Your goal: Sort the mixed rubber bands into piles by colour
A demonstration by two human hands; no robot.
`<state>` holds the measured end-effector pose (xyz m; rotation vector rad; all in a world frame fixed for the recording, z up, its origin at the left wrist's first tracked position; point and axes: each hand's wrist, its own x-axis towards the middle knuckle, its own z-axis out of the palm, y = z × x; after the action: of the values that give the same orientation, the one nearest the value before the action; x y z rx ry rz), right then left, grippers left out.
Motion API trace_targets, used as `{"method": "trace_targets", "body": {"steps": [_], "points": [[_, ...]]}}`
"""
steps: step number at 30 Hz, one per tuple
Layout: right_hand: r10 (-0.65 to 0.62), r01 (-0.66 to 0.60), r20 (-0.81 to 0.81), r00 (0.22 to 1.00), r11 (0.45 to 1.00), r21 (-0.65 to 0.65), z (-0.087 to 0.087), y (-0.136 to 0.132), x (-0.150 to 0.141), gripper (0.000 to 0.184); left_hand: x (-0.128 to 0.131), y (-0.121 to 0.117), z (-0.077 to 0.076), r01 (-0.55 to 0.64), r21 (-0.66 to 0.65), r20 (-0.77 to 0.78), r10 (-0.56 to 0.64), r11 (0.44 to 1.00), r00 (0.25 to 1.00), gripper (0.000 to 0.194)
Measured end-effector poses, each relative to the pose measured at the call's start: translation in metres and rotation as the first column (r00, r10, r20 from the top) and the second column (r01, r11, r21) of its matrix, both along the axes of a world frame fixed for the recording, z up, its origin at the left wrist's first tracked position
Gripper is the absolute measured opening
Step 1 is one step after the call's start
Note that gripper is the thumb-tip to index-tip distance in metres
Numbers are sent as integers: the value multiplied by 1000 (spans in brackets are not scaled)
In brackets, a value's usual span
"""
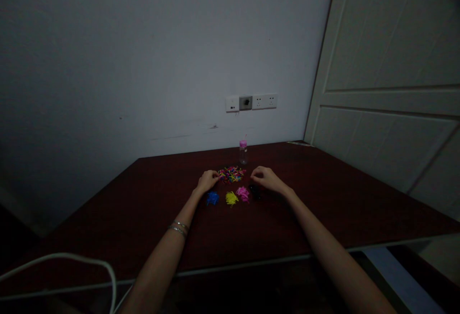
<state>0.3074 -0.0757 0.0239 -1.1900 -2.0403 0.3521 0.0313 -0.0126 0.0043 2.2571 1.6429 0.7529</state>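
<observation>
2 hands in view, both over the tabletop [323, 185]. Left hand [208, 180]: fingers bunched at the left edge of the mixed pile [232, 174]; can't tell if they pinch a piece. Right hand [266, 178]: fingers curled in toward the thumb, just right of that pile, apart from it; can't tell if anything is in the fingertips.

Mixed pile: 1, multicoloured small strips, between the hands. Pieces too small to count.

Single-colour heaps: 4, all on the near side of the mixed pile. 1 blue heap [212, 198] just nearer than the left hand. 1 yellow heap [232, 198] and 1 pink heap [243, 194] between the hands, slightly nearer; these two sit side by side. 1 black heap [255, 191] just nearer than the right hand; dark, detail lost.

Clear bottle [243, 155]: 1, pink cap on, upright, beyond the hands, past the mixed pile. White cable [68, 255]: 1 visible, well nearer and left of the left hand.
</observation>
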Motion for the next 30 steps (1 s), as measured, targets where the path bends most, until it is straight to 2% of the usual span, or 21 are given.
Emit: {"method": "trace_targets", "body": {"steps": [6, 10, 14, 20, 23, 30], "points": [[-13, 12, 21, 1000, 1000, 7, 0, -2, -2, 16, 1, -3, 4, -11, 30, -48, 12, 999, 999, 29], [-18, 18, 22, 1000, 1000, 8, 0, -2, -2, 17, 4, -7, 10, 7, 84, -26, -5, 996, 1000, 27], [5, -5, 7, 1000, 1000, 8, 0, -4, -5, 17, 12, -11, 15, 94, 132, 67, -104, 987, 992, 23], [91, -90, -98, 991, 996, 8, 4, -10, -15, 25, 34, -29, 26, 329, 87, 175, -339, 940, 924, 23], [143, -144, -122, 982, 990, 4, 5, -11, -18, 28, 45, -40, 29, 375, 92, 186, -386, 922, 904, 22], [186, -189, -128, 974, 982, -12, 3, -8, -18, 21, 53, -51, 31, 445, 76, 101, -451, 892, 887, 19]]}}
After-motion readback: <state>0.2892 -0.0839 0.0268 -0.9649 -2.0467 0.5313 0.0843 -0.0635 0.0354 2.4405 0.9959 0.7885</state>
